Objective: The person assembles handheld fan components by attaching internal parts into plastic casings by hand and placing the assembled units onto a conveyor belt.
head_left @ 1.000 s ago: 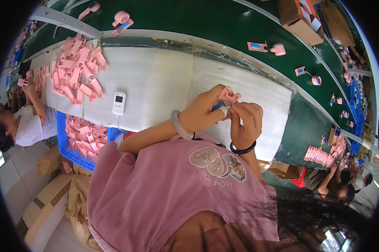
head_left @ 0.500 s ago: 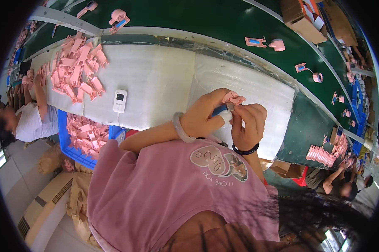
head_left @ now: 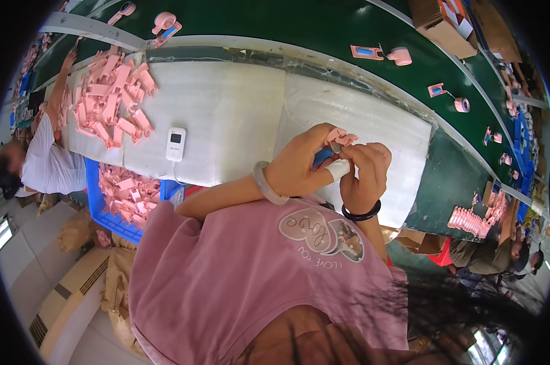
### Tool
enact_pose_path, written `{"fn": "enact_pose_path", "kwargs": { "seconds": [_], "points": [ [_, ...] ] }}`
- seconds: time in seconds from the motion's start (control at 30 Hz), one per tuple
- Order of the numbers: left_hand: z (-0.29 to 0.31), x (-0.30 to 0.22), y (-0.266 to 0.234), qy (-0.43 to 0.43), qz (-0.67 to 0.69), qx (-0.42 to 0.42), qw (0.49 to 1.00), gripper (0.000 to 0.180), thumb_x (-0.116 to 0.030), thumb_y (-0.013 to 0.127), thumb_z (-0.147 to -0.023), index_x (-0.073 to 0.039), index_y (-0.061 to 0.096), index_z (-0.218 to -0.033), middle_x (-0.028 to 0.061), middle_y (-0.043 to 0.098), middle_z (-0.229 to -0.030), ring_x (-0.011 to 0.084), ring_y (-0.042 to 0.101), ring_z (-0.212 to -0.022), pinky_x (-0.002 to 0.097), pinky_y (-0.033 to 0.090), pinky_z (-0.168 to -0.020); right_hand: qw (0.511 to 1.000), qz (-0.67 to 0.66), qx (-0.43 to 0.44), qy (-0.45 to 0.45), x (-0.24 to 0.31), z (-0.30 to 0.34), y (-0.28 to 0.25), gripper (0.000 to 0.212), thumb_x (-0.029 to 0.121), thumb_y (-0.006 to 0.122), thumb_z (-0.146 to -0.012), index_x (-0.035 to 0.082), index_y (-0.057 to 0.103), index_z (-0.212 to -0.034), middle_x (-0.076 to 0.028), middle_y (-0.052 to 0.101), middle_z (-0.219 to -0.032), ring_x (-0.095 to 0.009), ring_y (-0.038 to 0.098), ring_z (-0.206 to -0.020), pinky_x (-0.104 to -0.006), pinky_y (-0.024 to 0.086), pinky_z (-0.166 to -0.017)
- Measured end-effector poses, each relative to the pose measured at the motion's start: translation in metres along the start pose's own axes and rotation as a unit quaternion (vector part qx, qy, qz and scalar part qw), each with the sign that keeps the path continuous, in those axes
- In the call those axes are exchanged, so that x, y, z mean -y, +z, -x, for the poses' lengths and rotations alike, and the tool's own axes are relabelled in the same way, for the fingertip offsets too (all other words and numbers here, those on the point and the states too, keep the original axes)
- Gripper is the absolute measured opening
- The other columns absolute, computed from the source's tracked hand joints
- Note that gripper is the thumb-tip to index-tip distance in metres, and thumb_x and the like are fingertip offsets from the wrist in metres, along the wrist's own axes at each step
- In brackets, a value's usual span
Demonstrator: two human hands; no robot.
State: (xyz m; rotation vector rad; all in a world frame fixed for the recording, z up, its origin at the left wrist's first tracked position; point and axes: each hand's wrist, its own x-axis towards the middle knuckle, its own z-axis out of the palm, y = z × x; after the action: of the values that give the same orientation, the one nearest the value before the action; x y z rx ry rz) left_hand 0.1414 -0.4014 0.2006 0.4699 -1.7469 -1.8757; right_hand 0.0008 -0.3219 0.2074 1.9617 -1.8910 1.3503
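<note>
A pink plastic housing (head_left: 342,137) sits in my left hand (head_left: 299,157), whose fingers are closed round it. Inside the grip a blue block (head_left: 321,158) shows in part, with a small greyish piece beside it. White wrap covers my left thumb. My right hand (head_left: 366,173) is closed in a pinch at the housing's right edge; its fingertips partly hide what they press on. Both hands are above the pale padded mat (head_left: 238,103). To the left on the mat lies a heap of similar pink housings (head_left: 113,97).
A white box-shaped device (head_left: 175,144) with a cable lies on the mat. A blue crate (head_left: 95,194) of pink parts stands at its lower left. Beyond runs a green belt (head_left: 275,24) carrying pink assemblies (head_left: 366,53). Co-workers sit on both sides; a row of pink parts (head_left: 469,220) lies right.
The housing has tilted slightly in my left hand, showing more of the blue block. Assemblies on the belt have shifted a little leftward. The left co-worker's arm now reaches to the belt.
</note>
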Motion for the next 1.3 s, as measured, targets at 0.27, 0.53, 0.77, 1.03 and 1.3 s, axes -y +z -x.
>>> {"fn": "enact_pose_path", "kwargs": {
  "seconds": [0.27, 0.53, 0.77, 1.03, 1.3],
  "points": [
    [0.002, 0.013, 0.005, 0.047, 0.013, -0.046, 0.998, 0.033, -0.009, 0.049, -0.096, 0.002, 0.042, -0.127, 0.0115, 0.056, -0.120, 0.0163, 0.057, -0.105, 0.0278, 0.048, -0.086, 1.000, 0.004, 0.024, -0.009, -0.003, -0.003, 0.000, 0.022, -0.004, 0.071, -0.070, 0.005, 0.064, -0.089, -0.004, 0.064, -0.083, -0.018, 0.060, -0.076, -0.0384, 0.041, -0.084],
    [-0.005, 0.020, 0.005, 0.014, -0.003, -0.059, 0.998, 0.030, -0.002, 0.049, -0.092, 0.001, 0.047, -0.121, 0.0131, 0.058, -0.117, 0.0225, 0.059, -0.105, 0.0306, 0.049, -0.088, 0.999, -0.005, 0.039, -0.003, -0.014, 0.001, 0.005, 0.022, -0.006, 0.069, -0.071, 0.004, 0.063, -0.090, -0.004, 0.065, -0.084, -0.018, 0.061, -0.077, -0.0412, 0.041, -0.088],
    [-0.017, 0.030, -0.006, -0.067, 0.015, -0.057, 0.996, 0.020, -0.007, 0.049, -0.096, 0.003, 0.053, -0.114, 0.0121, 0.064, -0.112, 0.0169, 0.063, -0.098, 0.0260, 0.055, -0.076, 0.998, -0.020, 0.062, 0.011, -0.030, 0.005, 0.021, 0.020, -0.005, 0.068, -0.073, 0.004, 0.060, -0.089, -0.007, 0.063, -0.087, -0.022, 0.060, -0.081, -0.0443, 0.042, -0.090],
    [-0.063, 0.066, -0.066, -0.170, -0.023, -0.060, 0.983, 0.026, -0.021, 0.045, -0.100, -0.004, 0.057, -0.115, 0.0045, 0.067, -0.098, 0.0064, 0.059, -0.066, 0.0194, 0.045, -0.050, 0.974, -0.082, 0.178, 0.112, -0.087, -0.029, 0.054, 0.012, 0.003, 0.068, -0.077, 0.005, 0.063, -0.087, -0.011, 0.064, -0.090, -0.029, 0.061, -0.082, -0.0380, 0.046, -0.078],
    [-0.170, 0.134, -0.244, -0.004, -0.441, -0.164, 0.882, 0.035, -0.022, 0.049, -0.095, -0.008, 0.049, -0.127, 0.0115, 0.065, -0.093, 0.0235, 0.062, -0.068, 0.0334, 0.051, -0.059, 0.940, 0.310, 0.142, -0.017, -0.290, -0.099, 0.142, 0.045, 0.009, 0.059, -0.079, 0.011, 0.054, -0.123, -0.008, 0.056, -0.123, -0.026, 0.053, -0.112, -0.0427, 0.035, -0.101]
  ]
}}
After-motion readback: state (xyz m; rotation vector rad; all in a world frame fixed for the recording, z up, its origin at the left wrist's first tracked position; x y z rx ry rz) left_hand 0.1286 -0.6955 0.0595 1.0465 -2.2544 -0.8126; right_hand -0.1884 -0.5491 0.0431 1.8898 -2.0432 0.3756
